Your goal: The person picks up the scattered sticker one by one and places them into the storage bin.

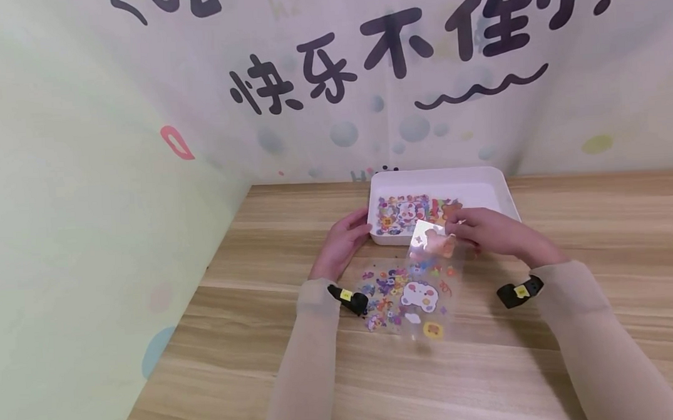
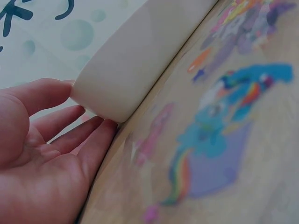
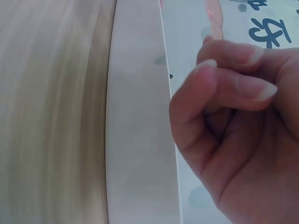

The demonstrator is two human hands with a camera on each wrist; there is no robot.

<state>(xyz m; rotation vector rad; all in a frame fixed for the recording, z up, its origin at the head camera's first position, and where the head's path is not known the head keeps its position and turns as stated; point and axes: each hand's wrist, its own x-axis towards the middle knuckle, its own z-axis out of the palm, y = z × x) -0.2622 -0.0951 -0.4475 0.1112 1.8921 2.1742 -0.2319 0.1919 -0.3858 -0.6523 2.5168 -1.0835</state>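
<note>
1. The lettered backdrop [image 1: 389,123] rose behind the tray.
2. The wooden table [image 1: 213,359] lay under the tray and spread to both sides of it.
3. The white tray [image 1: 442,181] was the landmark. It was light-looking and shallow; a harder push from one side could have slid it, I judged.
4. A clear sticker sheet [image 1: 419,297] with a white bear slanted down in front of the tray, its top corner overlapping the tray's front in view. Whether its lower edge touched the table, I could not tell. Such thin film might buckle or snag if drawn against the tray's rim.
5. A second sticker sheet [image 1: 382,296] lay on the table before the tray, partly behind the first. Static or overlap could make the two cling and drag together.
6. More sticker sheets [image 1: 399,213] rested inside the tray, toward its left; a brushing hand could shift them.
7. The right hand [image 1: 486,228], at the tray's front, pinched the slanting sheet near its top. A one-sided pinch could let it twist or slip.
8. The left hand [image 1: 343,244] had its fingers loosely extended, fingertips against the tray's front left corner.
</note>
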